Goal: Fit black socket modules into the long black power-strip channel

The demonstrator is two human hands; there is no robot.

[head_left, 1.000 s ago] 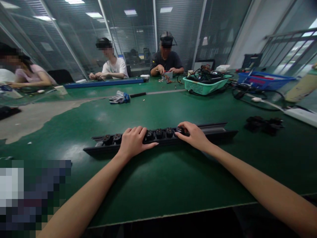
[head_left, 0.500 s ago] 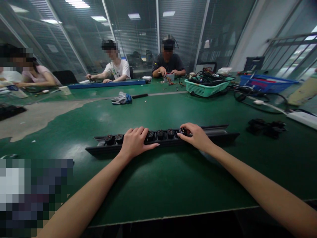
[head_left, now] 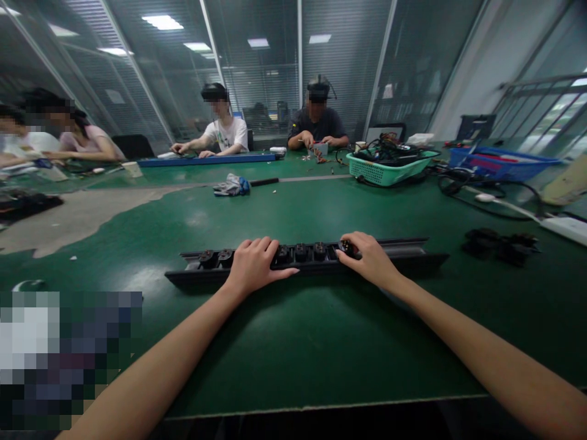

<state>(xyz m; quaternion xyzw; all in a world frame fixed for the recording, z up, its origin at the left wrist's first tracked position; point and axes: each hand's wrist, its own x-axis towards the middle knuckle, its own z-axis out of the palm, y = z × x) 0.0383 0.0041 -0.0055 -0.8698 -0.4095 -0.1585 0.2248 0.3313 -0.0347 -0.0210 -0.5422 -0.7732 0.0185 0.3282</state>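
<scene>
- Black rail [head_left: 413, 255]: a long channel lying crosswise on the green desk [head_left: 293, 342]. It sits at 12 o'clock from the wearer, near the front edge, and we see both hands resting on it.
- Row of modules [head_left: 300, 252]: small black round-topped parts seated side by side in the rail. They run from near its 9 o'clock end to about its middle.
- Left hand [head_left: 254, 266]: palm down, with the fingers flat and close together across the rail, covering part of the row. It clamps nothing.
- Right hand [head_left: 369, 260]: at 3 o'clock of the left hand and apart from it. We see its thumb and fingertips closed around the end module [head_left: 347, 247], the last of the row.
- Loose black parts [head_left: 499, 245]: a small cluster on the desk at 3 o'clock of the rail, not touching it.
- Green basket [head_left: 389, 170], holding cables, and blue tray [head_left: 499, 164]: on the far side of the desk, at 1 to 2 o'clock.
- Gloves [head_left: 232, 185]: in the middle of the desk, at 11 o'clock.
- Co-workers [head_left: 316, 122]: seated along the far edge, from 10 to 12 o'clock.
</scene>
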